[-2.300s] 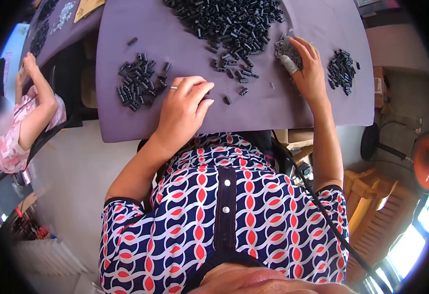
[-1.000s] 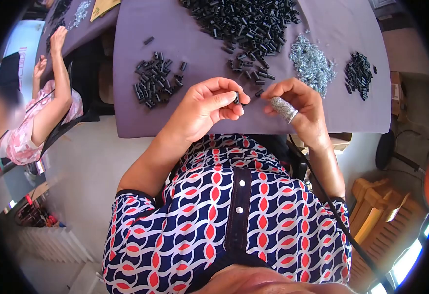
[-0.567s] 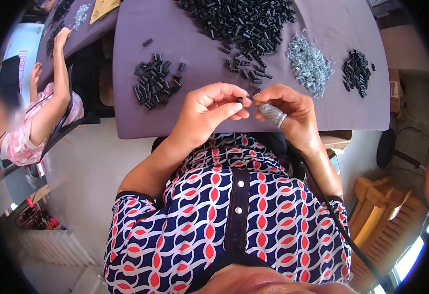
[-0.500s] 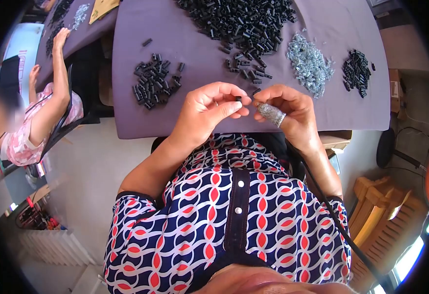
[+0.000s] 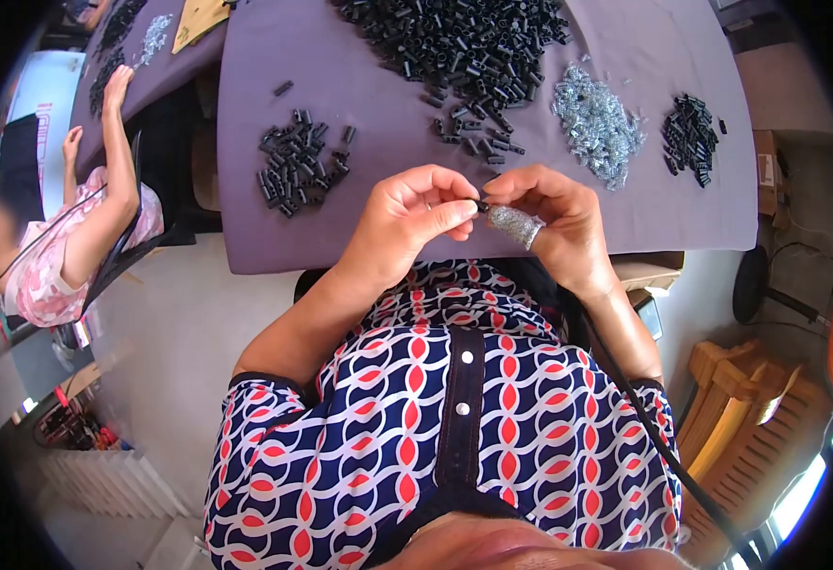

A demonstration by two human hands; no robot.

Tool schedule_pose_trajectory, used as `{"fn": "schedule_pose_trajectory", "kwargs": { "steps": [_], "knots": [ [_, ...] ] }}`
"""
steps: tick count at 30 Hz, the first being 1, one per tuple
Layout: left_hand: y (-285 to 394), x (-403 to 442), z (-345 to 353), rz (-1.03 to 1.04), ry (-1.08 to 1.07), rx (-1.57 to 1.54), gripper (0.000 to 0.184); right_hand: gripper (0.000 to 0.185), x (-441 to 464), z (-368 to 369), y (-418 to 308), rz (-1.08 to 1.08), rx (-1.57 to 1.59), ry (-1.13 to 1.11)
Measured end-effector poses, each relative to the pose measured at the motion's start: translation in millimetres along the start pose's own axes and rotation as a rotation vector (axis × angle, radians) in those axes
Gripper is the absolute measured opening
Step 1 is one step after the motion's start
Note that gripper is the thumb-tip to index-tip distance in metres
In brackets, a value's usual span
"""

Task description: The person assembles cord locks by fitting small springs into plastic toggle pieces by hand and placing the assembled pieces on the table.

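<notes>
My left hand (image 5: pixel 418 217) pinches a small black tube (image 5: pixel 482 205) between thumb and fingertips, just above the table's front edge. Facing it, my right hand (image 5: pixel 561 220) has its fingertips closed at the other end of this black piece. A silvery, glittering wrap (image 5: pixel 515 226) covers my right thumb. Whether a second small part sits between the right fingertips is hidden. Beyond my hands lies a big heap of black tubes (image 5: pixel 464 47), with a smaller heap of black pieces (image 5: pixel 300 163) to the left.
Small clear-silvery parts, perhaps springs, form a pile (image 5: pixel 599 128) right of the big heap. Farther right is a pile of slim black pieces (image 5: pixel 690 141). All lie on a purple-grey tablecloth (image 5: pixel 388 123). Another person (image 5: pixel 84 214) sits at a table on the left.
My hands have come together, so the black piece now bridges both sets of fingertips. My right hand moved slightly left and its wrapped thumb shifted with it.
</notes>
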State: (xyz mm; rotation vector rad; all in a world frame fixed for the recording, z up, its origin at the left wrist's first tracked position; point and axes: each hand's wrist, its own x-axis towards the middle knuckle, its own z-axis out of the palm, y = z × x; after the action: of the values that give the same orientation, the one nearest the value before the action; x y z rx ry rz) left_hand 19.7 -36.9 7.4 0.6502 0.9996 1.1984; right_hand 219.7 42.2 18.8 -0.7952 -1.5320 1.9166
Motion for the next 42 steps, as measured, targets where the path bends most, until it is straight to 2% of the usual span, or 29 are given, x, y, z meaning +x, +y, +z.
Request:
{"fn": "schedule_pose_trajectory", "kwargs": {
  "steps": [1,5,8,10,12,14,18,19,21,24,26,27,31,36,38,40,42],
  "knots": [
    [2,1,0,-0.002,-0.001,-0.001,0.014,0.027,0,-1,-1,0.010,-0.078,-0.007],
    [0,-5,-1,-0.014,-0.010,0.337,0.014,0.025,-1,0,-7,0.035,-0.208,-0.017],
    [10,-11,-1,0.043,-0.083,0.632,0.013,0.026,-2,0,-13,0.077,-0.360,-0.123],
    [5,-12,-5,0.147,-0.135,0.743,0.016,0.028,-1,-1,-18,0.055,-0.468,-0.233],
    [4,-13,-6,0.181,-0.173,0.813,0.018,0.031,0,3,-23,0.093,-0.475,-0.232],
    [3,-13,-8,0.197,-0.187,0.822,0.017,0.025,2,5,-23,0.169,-0.457,-0.258],
    [6,-16,-15,0.212,-0.241,0.870,0.017,0.025,3,9,-18,0.151,-0.451,-0.285],
    [7,-18,-17,0.215,-0.242,0.864,0.017,0.026,4,10,-22,0.204,-0.438,-0.322],
    [9,-19,-23,0.221,-0.366,0.794,0.015,0.027,6,12,-27,0.261,-0.433,-0.351],
    [19,-21,-24,0.141,-0.433,0.711,0.013,0.029,7,16,-27,0.302,-0.296,-0.384],
    [20,-20,-25,0.108,-0.462,0.639,0.012,0.025,9,15,-26,0.462,-0.090,-0.427],
    [20,-20,-26,0.073,-0.487,0.572,0.011,0.025,9,15,-25,0.468,-0.094,-0.427],
    [15,-22,-30,0.021,-0.445,0.511,0.012,0.019,12,19,-22,0.479,-0.033,-0.412],
    [11,-25,-37,0.157,-0.355,0.502,0.014,0.024,15,24,-22,0.467,0.081,-0.331],
    [6,-24,-39,0.119,-0.285,0.443,0.013,0.023,25,17,-35,0.366,-0.180,-0.357],
    [4,-24,-39,0.036,-0.172,0.357,0.011,0.023,42,0,-34,0.135,-0.480,-0.161],
    [2,-22,-40,0.039,-0.138,0.318,0.011,0.025,65,-11,-43,-0.082,-1.036,0.080]
  ]
}}
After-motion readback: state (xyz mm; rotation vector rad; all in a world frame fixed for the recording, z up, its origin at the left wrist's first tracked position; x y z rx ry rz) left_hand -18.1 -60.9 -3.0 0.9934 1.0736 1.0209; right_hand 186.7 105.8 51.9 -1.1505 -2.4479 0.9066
